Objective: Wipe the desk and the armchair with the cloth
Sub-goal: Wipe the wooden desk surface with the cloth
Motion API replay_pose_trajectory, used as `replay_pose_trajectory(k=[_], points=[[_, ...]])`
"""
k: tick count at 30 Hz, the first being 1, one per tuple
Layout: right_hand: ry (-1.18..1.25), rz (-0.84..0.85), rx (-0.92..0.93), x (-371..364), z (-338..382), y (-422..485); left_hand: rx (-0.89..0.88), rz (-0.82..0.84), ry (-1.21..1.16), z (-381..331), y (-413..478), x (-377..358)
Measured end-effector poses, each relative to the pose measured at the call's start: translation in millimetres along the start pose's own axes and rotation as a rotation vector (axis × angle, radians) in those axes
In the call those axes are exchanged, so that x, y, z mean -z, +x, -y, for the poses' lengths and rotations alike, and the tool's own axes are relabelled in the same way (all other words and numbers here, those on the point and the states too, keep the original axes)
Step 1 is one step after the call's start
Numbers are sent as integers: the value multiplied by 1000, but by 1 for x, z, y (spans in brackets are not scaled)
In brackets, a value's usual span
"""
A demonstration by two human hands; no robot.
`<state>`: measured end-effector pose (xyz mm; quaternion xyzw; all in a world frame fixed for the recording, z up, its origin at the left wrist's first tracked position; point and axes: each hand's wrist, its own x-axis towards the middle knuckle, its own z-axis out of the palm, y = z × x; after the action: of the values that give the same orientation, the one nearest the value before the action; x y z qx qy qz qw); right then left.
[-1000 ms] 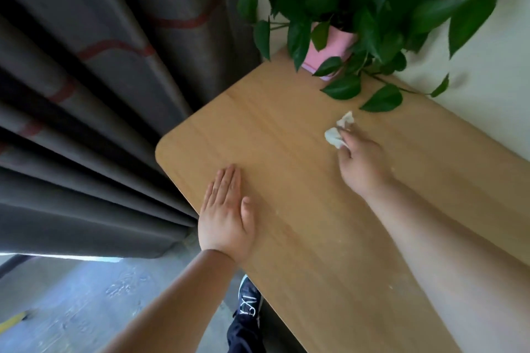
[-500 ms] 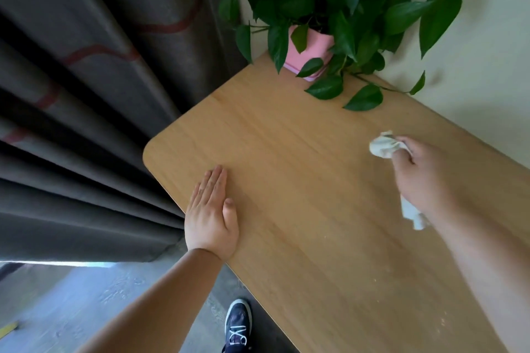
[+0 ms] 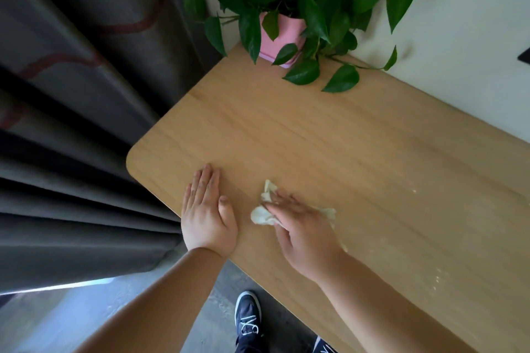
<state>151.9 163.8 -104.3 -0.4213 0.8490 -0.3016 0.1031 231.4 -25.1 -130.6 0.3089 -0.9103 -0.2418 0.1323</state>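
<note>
A light wooden desk [image 3: 329, 135] runs from the left corner toward the lower right. My right hand [image 3: 301, 226] lies flat with straight fingers on a crumpled white cloth [image 3: 262, 213], pressing it onto the desk near the front edge. The cloth sticks out past the fingertips and beside the palm. My left hand [image 3: 208, 215] rests flat on the desk just left of the cloth, fingers straight and together. No armchair is in view.
A pink pot with a leafy green plant [image 3: 286, 8] stands at the desk's far corner against the pale wall. Dark grey curtains [image 3: 71, 109] hang to the left. White specks [image 3: 437, 281] dot the desk at right. My shoe [image 3: 248, 315] is on the grey floor below.
My right hand has swept the cloth from the far right side of the desk back toward the front edge, close to my left hand. The left hand has stayed flat in place.
</note>
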Motion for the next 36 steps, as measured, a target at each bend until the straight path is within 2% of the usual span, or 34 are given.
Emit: replay_pose_trajectory(k=[2,5,7,10,12,15,18,23,26,29,31,32,33,34,36], points=[[100,14,-88,7,7,-3,-12,1,-35,0,-2,3],[158,-124,-279,22,-2,32,9,-15,-155,-1,-8,8],[179,-115,-230,18,-9,73,26,-46,-235,-3,-16,8],[98,91,-101,-6,1,119,57,-104,-372,-6,-32,3],[68,182,-4,-18,3,120,82,-127,-437,-8,-44,-1],[146,306,150,-11,-4,78,104,-165,-502,-21,-69,-11],[218,419,221,7,-11,24,146,-195,-548,-47,-104,-21],[289,591,226,47,-39,-66,104,-152,-513,-89,-168,-44],[331,628,213,70,-62,-117,82,-117,-416,-111,-196,-58],[369,643,73,91,-78,-157,92,-98,-350,-126,-209,-66],[563,577,-143,104,-77,-164,113,-97,-338,-132,-208,-66],[742,481,-285,112,-77,-161,109,-92,-327,-133,-206,-66],[868,315,-415,119,-80,-153,89,-79,-317,-135,-201,-64],[896,110,-500,127,-87,-139,62,-60,-312,-138,-196,-64],[729,-217,-593,150,-112,-103,10,-8,-302,-145,-185,-64]])
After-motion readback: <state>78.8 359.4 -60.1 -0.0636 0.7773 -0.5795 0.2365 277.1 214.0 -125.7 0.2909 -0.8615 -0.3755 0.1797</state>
